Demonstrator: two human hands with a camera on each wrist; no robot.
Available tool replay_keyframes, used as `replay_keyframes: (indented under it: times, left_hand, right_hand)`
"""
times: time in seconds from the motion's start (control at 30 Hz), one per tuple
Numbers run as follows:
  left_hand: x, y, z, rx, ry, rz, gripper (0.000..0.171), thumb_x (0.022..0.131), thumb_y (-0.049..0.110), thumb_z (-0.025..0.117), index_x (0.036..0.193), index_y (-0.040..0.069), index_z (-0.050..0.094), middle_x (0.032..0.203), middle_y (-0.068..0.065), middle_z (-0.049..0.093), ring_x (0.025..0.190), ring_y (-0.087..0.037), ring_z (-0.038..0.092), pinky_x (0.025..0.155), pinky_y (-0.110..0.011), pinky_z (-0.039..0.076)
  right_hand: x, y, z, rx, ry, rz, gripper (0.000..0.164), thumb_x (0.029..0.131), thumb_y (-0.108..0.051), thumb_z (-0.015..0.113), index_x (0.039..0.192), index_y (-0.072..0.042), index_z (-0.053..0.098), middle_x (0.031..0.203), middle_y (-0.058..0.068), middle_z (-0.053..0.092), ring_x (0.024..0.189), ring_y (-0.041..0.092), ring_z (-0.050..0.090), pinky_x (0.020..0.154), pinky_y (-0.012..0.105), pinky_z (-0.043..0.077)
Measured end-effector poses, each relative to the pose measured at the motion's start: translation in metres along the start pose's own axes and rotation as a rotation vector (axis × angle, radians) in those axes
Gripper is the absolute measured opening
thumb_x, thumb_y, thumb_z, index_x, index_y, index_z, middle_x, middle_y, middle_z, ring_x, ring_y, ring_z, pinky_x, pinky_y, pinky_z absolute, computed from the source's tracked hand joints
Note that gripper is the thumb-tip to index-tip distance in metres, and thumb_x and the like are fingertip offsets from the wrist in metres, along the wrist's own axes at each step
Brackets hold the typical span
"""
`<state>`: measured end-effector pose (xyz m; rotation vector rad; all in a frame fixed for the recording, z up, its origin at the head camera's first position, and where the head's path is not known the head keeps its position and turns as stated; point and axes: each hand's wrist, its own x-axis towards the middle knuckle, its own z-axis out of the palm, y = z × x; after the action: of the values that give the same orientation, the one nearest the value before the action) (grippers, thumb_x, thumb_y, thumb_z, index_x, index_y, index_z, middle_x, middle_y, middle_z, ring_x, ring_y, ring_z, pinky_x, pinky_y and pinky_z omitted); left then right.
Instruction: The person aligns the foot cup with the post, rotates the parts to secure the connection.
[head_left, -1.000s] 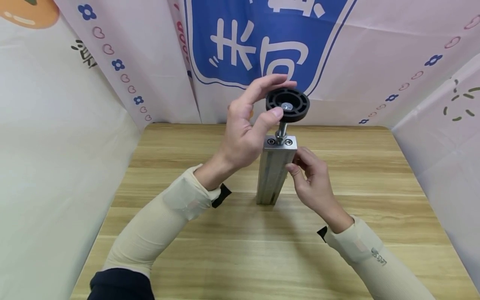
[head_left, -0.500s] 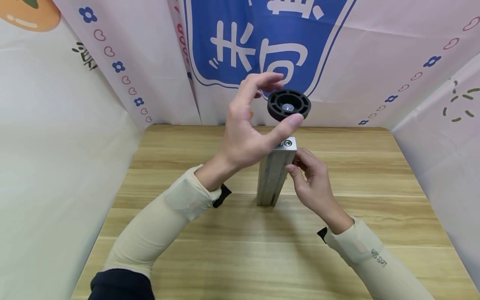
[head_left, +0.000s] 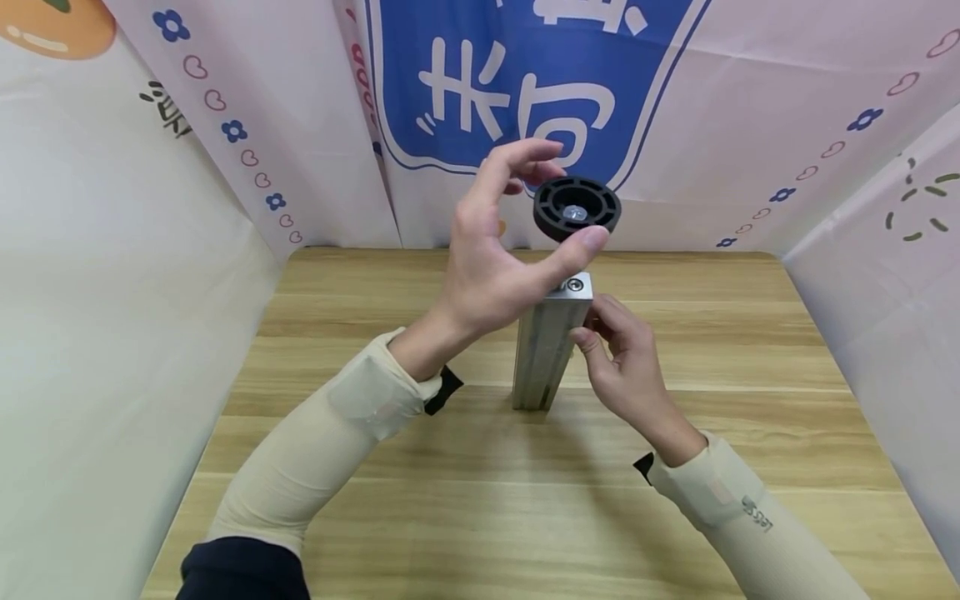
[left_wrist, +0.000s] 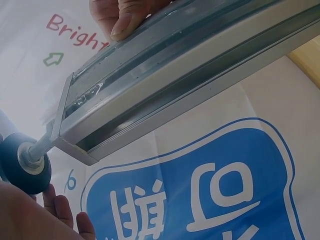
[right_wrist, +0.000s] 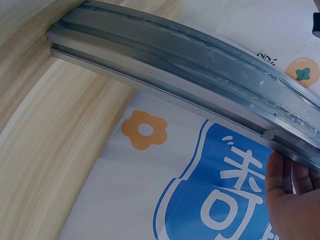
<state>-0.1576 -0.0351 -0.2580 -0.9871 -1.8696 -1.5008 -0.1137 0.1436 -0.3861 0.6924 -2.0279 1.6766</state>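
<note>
An upright aluminium profile point(head_left: 542, 350) stands on the wooden table, a bolted plate on its top end. Above it sits a black round levelling foot point(head_left: 558, 229) on a threaded stem; the left wrist view shows that stem point(left_wrist: 41, 145) entering the end plate point(left_wrist: 63, 112). My left hand point(head_left: 483, 250) curves round the foot, thumb across its near rim and fingers at its far left side. Lower down, my right hand point(head_left: 626, 354) pinches the profile's right edge between thumb and fingers. The left thumb hides part of the top plate and most of the stem.
The wooden tabletop point(head_left: 465, 517) spreads around the profile's base. A printed cloth with a blue sign point(head_left: 465, 108) hangs at the back, and pale cloth walls point(head_left: 97, 333) stand at both sides.
My left thumb has slid rightward along the near rim of the foot, while the fingers behind have drawn back left. The right hand and the profile have stayed in place.
</note>
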Motion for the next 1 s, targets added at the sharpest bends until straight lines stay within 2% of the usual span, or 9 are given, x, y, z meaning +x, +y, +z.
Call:
replay_keyframes:
  times: [0.23,0.37,0.53,0.67,0.83,1.0]
  left_hand:
    - [0.0001,-0.0016,-0.0003,-0.039,-0.004,0.004,0.064,0.084,0.029,0.071,0.134,-0.007,0.054,0.122,-0.020,0.071,0.116,-0.018,0.059,0.104,-0.032,0.039]
    - [0.0000,-0.0028,-0.0005,-0.069,-0.018,0.022,0.059,0.088,0.026,0.065,0.134,-0.008,0.053,0.125,-0.022,0.072,0.119,-0.022,0.062,0.109,-0.031,0.040]
    - [0.0001,-0.0041,-0.0007,-0.113,-0.047,0.030,0.054,0.093,0.022,0.056,0.135,-0.011,0.053,0.128,-0.025,0.071,0.128,-0.025,0.062,0.119,-0.033,0.038]
    - [0.0009,-0.0051,-0.0007,-0.146,-0.073,0.033,0.051,0.095,0.017,0.048,0.136,-0.012,0.054,0.132,-0.027,0.069,0.133,-0.025,0.060,0.122,-0.034,0.037]
    - [0.0000,-0.0059,-0.0011,-0.149,-0.075,0.040,0.050,0.097,0.016,0.046,0.136,-0.013,0.054,0.137,-0.028,0.066,0.136,-0.025,0.057,0.119,-0.034,0.039]
    - [-0.0002,-0.0043,-0.0025,-0.101,-0.052,0.026,0.050,0.096,0.019,0.047,0.136,-0.011,0.055,0.134,-0.025,0.066,0.127,-0.026,0.058,0.109,-0.031,0.038]
  right_hand:
    - [-0.0004,-0.0006,-0.0010,-0.006,-0.009,0.015,0.020,0.096,0.008,0.066,0.116,0.010,0.068,0.097,0.004,0.063,0.086,0.010,0.058,0.077,0.020,0.052]
    - [0.0001,-0.0007,-0.0009,-0.010,-0.010,0.014,0.019,0.096,0.009,0.065,0.115,0.011,0.068,0.097,0.004,0.063,0.087,0.010,0.058,0.077,0.020,0.053]
    - [0.0008,0.0007,0.0002,-0.010,-0.002,-0.001,0.018,0.096,0.007,0.065,0.113,0.011,0.068,0.095,0.011,0.063,0.086,0.010,0.059,0.077,0.020,0.053]
    - [0.0010,0.0009,0.0003,-0.018,0.000,0.003,0.017,0.096,0.008,0.064,0.113,0.011,0.068,0.095,0.012,0.063,0.086,0.010,0.059,0.077,0.019,0.053]
    - [0.0010,0.0004,0.0000,-0.022,-0.004,0.014,0.019,0.097,0.005,0.065,0.114,0.011,0.068,0.095,0.017,0.063,0.087,0.010,0.059,0.077,0.019,0.053]
    - [0.0012,-0.0001,0.0002,-0.025,-0.007,0.019,0.020,0.096,0.008,0.065,0.115,0.011,0.068,0.095,0.017,0.063,0.087,0.010,0.059,0.077,0.019,0.053]
